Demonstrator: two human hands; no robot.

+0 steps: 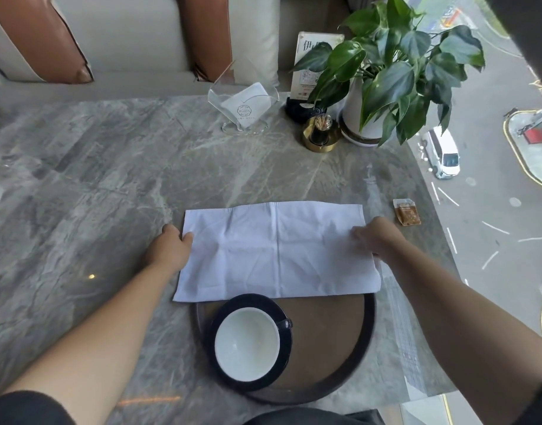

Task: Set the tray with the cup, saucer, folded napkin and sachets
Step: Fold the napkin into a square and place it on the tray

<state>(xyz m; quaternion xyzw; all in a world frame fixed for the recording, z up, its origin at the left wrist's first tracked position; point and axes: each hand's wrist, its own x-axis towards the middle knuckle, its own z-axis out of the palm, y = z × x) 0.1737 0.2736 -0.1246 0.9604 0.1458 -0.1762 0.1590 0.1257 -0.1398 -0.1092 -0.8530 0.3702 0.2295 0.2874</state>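
Note:
A white cloth napkin [276,253] lies flat on the marble table, folded into a wide rectangle, its near edge overlapping the far rim of the round brown tray [334,338]. On the tray's left side stands a white cup [246,343] on a dark saucer [282,357]. My left hand [171,246] grips the napkin's left edge. My right hand [375,237] holds its right edge. Brown sachets [407,212] lie on the table to the right of the napkin.
At the table's far side stand a clear napkin holder [243,107], a gold toothpick holder [320,133], a menu stand [309,75] and a potted plant [392,65]. The table's right edge [432,194] borders a window. Cushioned seating lies beyond.

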